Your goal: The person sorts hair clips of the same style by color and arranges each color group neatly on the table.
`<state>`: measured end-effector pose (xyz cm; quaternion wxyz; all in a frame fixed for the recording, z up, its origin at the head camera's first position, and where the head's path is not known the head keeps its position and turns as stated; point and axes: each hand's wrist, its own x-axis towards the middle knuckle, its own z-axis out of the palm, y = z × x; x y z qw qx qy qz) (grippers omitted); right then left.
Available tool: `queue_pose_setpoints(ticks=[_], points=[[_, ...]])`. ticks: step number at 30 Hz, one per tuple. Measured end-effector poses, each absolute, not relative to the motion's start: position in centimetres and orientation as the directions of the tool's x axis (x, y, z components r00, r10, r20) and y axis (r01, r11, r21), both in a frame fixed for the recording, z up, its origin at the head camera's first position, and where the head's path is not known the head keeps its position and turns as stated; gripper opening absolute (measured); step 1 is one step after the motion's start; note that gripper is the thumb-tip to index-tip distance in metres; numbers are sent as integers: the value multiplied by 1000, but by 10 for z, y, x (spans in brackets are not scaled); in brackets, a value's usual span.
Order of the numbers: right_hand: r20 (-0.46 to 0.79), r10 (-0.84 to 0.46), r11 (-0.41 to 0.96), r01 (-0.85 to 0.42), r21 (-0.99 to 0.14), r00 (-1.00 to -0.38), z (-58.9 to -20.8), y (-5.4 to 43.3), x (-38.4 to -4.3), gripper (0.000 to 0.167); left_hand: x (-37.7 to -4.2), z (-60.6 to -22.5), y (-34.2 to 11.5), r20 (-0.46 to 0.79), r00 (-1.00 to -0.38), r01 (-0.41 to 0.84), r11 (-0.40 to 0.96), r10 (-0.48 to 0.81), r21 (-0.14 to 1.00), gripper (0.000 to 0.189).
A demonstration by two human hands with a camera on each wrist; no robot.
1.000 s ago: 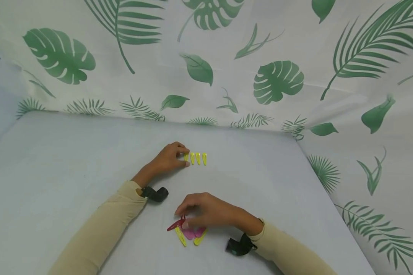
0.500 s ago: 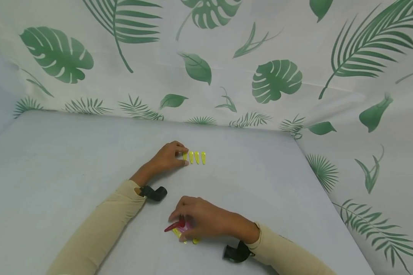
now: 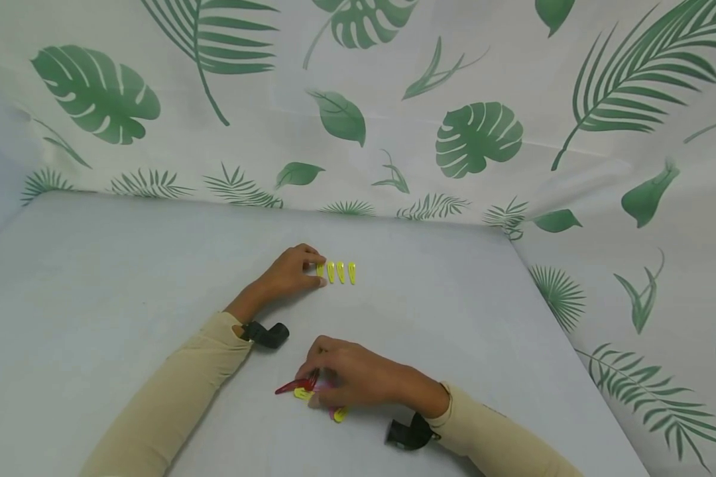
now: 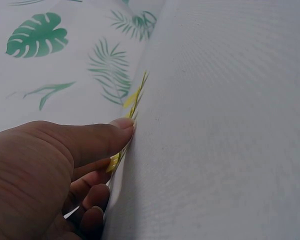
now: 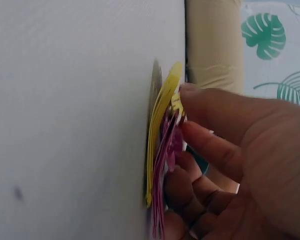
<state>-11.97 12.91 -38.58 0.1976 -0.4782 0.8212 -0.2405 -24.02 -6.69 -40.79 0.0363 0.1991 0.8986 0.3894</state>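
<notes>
Several yellow snap hair clips [image 3: 341, 272] lie upright in a row toward the back of the table. My left hand [image 3: 288, 273] pinches the leftmost yellow clip [image 3: 319, 270] between thumb and finger; its thumb also shows against the yellow clips [image 4: 135, 102] in the left wrist view. Nearer to me, my right hand [image 3: 364, 372] is over a small pile of clips, thumb and index at a yellow hair clip [image 3: 302, 393]. A red clip [image 3: 291, 386] sticks out left of the fingers. Pink clips [image 5: 162, 165] and another yellow clip [image 3: 341, 415] are partly hidden under the hand.
The white tabletop [image 3: 441, 318] extends around both hands. A leaf-printed cloth [image 3: 388, 79] stands behind the table and along its right side. Black wrist cameras [image 3: 268, 335] sit on both forearms.
The right hand has moved slightly left and its fingers have closed in on the pile. A yellow clip there has turned, and the red clip has shifted left. The left hand stays put.
</notes>
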Motion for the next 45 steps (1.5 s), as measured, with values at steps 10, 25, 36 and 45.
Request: queue_pose_setpoints(ticks=[10, 25, 36, 45], points=[[-173, -818, 533, -610, -586, -548, -381, 129, -123, 18, -241, -409, -68, 83, -919, 324, 620, 385, 715, 48], [-138, -833, 490, -600, -632, -535, -381, 133, -128, 6, -241, -409, -67, 85, -918, 327, 619, 388, 714, 47], [-139, -846, 488, -643, -590, -515, -377, 136, -131, 17, -241, -410, -68, 82, -918, 328, 624, 389, 710, 48], [-93, -850, 448, -619, -645, -519, -374, 138, -130, 17, -240, -408, -68, 69, -921, 313, 623, 383, 717, 48]])
